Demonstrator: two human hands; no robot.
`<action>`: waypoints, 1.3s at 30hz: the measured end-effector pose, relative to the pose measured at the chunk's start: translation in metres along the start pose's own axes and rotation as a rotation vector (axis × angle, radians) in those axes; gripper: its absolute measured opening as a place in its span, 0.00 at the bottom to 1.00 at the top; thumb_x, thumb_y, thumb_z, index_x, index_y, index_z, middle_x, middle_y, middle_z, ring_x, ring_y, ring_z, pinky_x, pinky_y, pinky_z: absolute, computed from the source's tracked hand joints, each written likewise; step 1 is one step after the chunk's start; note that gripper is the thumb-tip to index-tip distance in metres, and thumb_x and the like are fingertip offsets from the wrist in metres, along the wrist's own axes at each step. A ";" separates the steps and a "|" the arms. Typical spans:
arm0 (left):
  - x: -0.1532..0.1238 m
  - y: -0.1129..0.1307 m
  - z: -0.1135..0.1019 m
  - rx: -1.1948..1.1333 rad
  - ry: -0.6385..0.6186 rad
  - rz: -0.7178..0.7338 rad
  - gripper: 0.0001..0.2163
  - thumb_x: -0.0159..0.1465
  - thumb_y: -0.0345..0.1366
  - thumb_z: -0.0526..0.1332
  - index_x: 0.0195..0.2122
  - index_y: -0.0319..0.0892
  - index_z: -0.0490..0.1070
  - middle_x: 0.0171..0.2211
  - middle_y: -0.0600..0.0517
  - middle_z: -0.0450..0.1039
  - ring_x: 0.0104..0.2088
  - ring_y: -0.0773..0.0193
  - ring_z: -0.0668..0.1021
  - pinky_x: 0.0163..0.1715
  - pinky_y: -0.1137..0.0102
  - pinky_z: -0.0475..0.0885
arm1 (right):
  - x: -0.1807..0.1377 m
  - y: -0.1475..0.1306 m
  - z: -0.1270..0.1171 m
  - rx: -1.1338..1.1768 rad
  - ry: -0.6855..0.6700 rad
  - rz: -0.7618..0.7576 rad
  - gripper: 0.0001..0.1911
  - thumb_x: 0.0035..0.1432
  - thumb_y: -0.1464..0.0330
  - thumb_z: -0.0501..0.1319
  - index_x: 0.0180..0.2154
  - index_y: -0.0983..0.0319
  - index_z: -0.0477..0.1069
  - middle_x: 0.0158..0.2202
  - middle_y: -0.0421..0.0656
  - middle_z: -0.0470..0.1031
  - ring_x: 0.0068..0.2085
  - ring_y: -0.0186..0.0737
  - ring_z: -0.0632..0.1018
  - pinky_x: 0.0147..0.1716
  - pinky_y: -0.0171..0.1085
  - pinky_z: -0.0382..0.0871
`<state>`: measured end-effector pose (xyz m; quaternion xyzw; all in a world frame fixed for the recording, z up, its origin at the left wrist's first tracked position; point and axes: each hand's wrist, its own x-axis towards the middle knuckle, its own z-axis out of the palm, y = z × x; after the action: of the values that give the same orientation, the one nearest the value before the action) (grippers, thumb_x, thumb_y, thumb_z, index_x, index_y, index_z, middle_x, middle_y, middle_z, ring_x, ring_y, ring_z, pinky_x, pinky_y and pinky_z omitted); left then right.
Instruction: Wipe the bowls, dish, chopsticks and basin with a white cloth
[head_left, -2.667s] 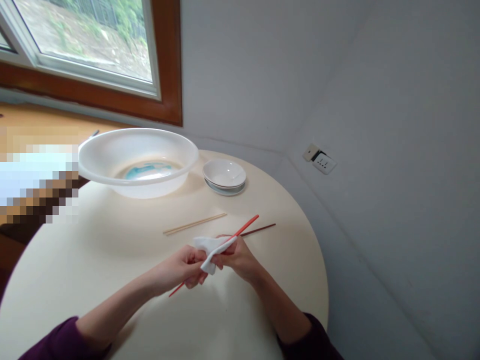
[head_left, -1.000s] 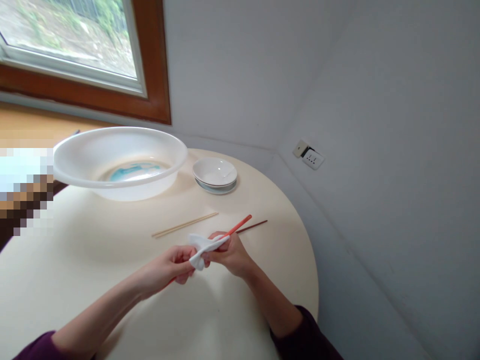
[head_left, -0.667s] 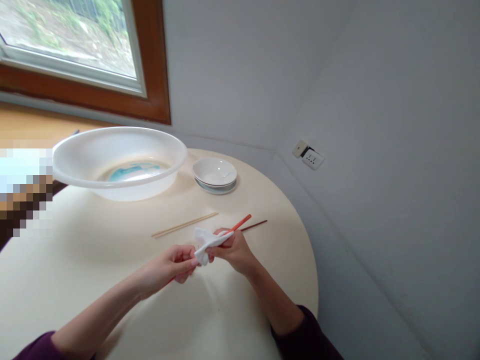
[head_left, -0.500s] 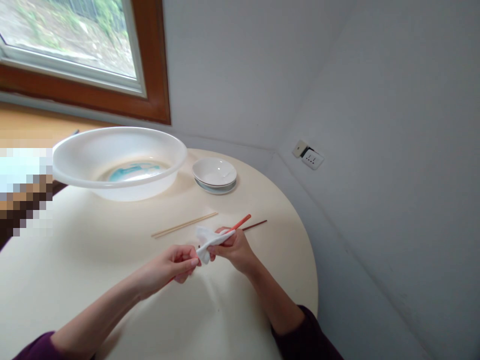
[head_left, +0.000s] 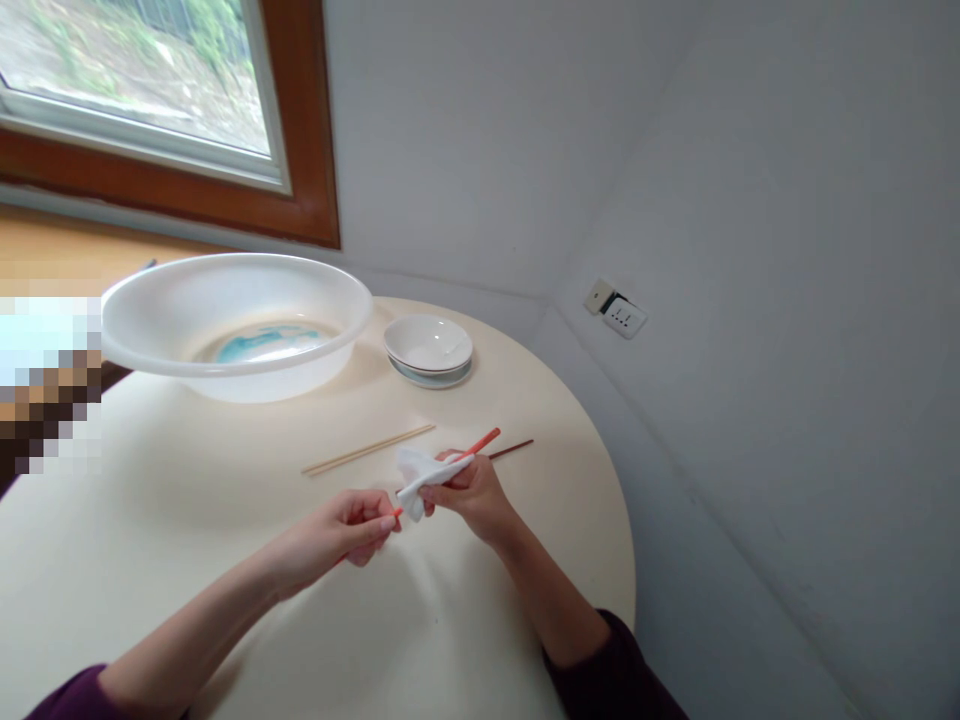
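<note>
"How does the red chopstick look in the head view?"

"Yours is bright orange-red and slim, its thicker end pointing away from you. A crumpled white cloth covers its middle, and a short bare bit shows between the cloth and your left hand."

"Where is it, and how is it gripped?"

"You have it over the round table, nearer to you than the basin and to the basin's right. Your left thumb and fingers pinch the chopstick; your right hand squeezes the cloth around it, thumb on top."

"And the containers?"

"Your basin is wide, whitish and translucent, with a blue patch at its bottom; I cannot tell whether that is liquid or colouring. Just right of the basin, a white bowl is stacked on a dish. Glints of light show inside the bowl."

"Counts?"

"You have one basin, one bowl, at least one dish, one red chopstick and one cloth. Two pale chopsticks lie side by side, nearer to you than the basin and rightward of it. One dark brown chopstick shows beyond your right hand, farther right of the basin; your hands hide part of it."
</note>
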<state>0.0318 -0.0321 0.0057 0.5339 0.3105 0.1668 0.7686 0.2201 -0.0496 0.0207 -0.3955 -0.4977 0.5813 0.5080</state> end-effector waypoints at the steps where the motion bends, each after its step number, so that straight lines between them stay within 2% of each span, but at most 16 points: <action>1: 0.000 0.000 0.000 -0.002 -0.001 0.000 0.15 0.55 0.46 0.62 0.25 0.39 0.63 0.17 0.60 0.54 0.19 0.74 0.55 0.21 0.74 0.47 | 0.000 0.001 0.000 0.000 0.003 -0.002 0.12 0.39 0.66 0.69 0.22 0.63 0.68 0.18 0.37 0.70 0.20 0.32 0.72 0.22 0.32 0.67; 10: 0.002 -0.002 -0.002 -0.017 0.016 -0.002 0.16 0.54 0.48 0.62 0.25 0.39 0.62 0.17 0.60 0.54 0.19 0.74 0.55 0.20 0.74 0.47 | 0.004 0.010 -0.011 -0.011 0.068 -0.082 0.07 0.41 0.69 0.68 0.22 0.64 0.72 0.20 0.38 0.72 0.21 0.32 0.72 0.21 0.31 0.67; 30: 0.000 -0.001 -0.002 -0.007 0.016 -0.016 0.16 0.54 0.49 0.61 0.27 0.39 0.63 0.18 0.60 0.54 0.19 0.75 0.55 0.20 0.74 0.47 | 0.009 0.013 -0.022 0.052 0.141 -0.110 0.10 0.41 0.66 0.69 0.18 0.64 0.71 0.17 0.39 0.71 0.20 0.32 0.70 0.22 0.33 0.64; 39: -0.001 0.004 0.000 0.013 0.035 -0.025 0.17 0.52 0.50 0.62 0.26 0.39 0.63 0.17 0.60 0.54 0.19 0.74 0.55 0.20 0.74 0.47 | 0.011 0.009 -0.023 0.100 0.226 -0.102 0.11 0.37 0.66 0.70 0.19 0.63 0.71 0.17 0.38 0.70 0.19 0.32 0.68 0.20 0.33 0.63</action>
<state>0.0316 -0.0315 0.0094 0.5319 0.3314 0.1644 0.7617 0.2391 -0.0349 0.0082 -0.4067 -0.4273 0.5304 0.6088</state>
